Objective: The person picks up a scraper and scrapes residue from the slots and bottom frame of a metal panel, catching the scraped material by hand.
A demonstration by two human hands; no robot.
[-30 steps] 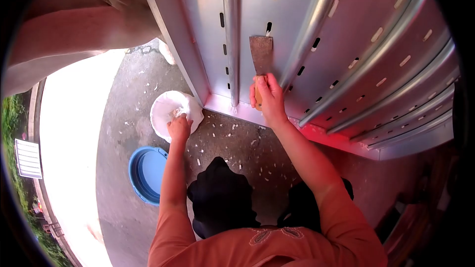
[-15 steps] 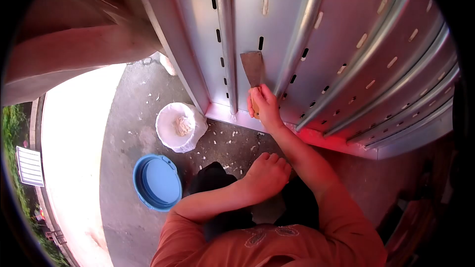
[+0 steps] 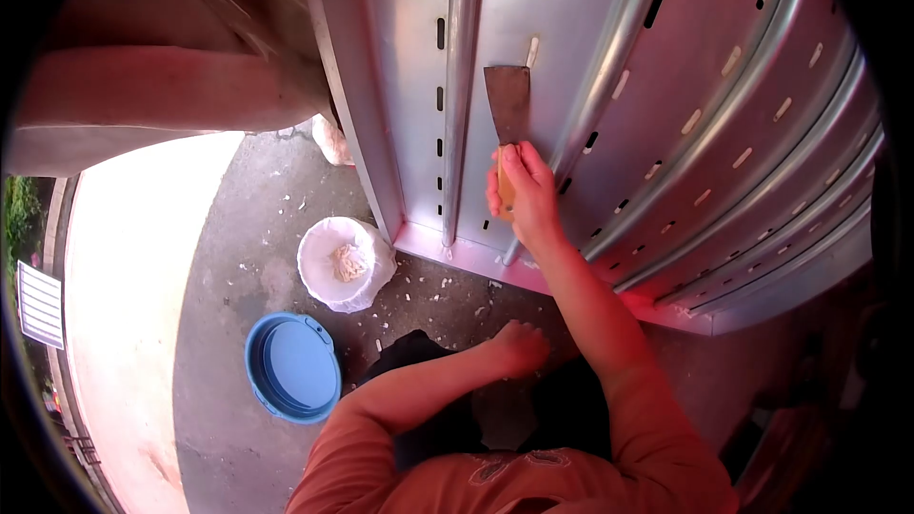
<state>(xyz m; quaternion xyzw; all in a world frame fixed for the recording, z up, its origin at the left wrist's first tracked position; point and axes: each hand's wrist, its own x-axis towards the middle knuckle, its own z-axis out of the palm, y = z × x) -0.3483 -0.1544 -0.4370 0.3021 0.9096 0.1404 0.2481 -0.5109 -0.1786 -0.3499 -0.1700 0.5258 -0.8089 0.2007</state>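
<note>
My right hand (image 3: 528, 192) is wrapped round the wooden handle of a scraper (image 3: 509, 103). The wide blade points up and lies against or just over the metal panel (image 3: 519, 0), its top edge beside a slot with pale material in it. Near my knees is my left hand (image 3: 522, 349), with its fingers curled; whatever it may hold is hidden. Left of the panel's lower corner stands a white-lined bin (image 3: 319, 262) with pale scraps (image 3: 348, 264) inside.
A blue basin (image 3: 255, 362) sits on the concrete floor below the bin. Small pale bits (image 3: 433, 290) are scattered along the panel's foot. Brown sheeting (image 3: 171, 86) hangs at the upper left, and ribs run along the panel.
My left hand has gone from the bin to near my knees, its fingers now curled. The scraper in my right hand has moved from below a dark slot to beside a pale-filled one.
</note>
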